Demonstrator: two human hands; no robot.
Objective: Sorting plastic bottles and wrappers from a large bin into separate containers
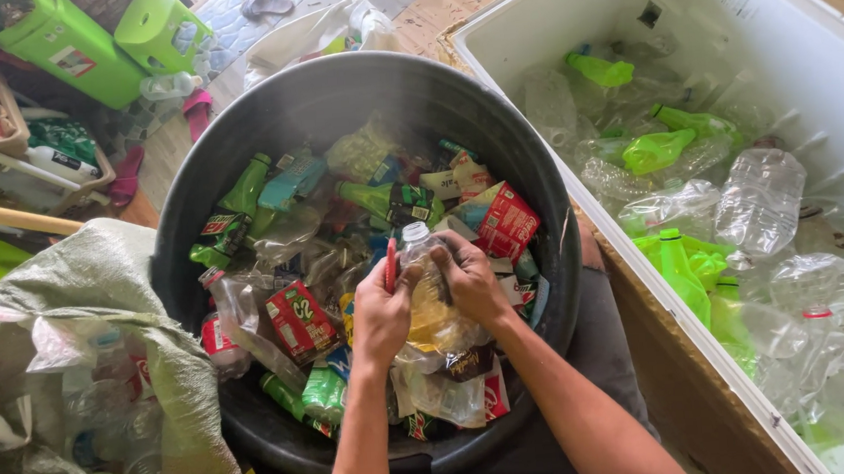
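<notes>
Black tub [525, 149], two hands [380, 315], one bottle [427, 302]

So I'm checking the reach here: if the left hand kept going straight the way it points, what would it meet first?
The left hand points up the picture, fingers on a clear bottle. Past that, it would likely meet the loose labels and wrappers heaped in the black tub; depth is unclear.

Left hand [381, 315] and right hand [471, 281] close together, fingers curled
</notes>
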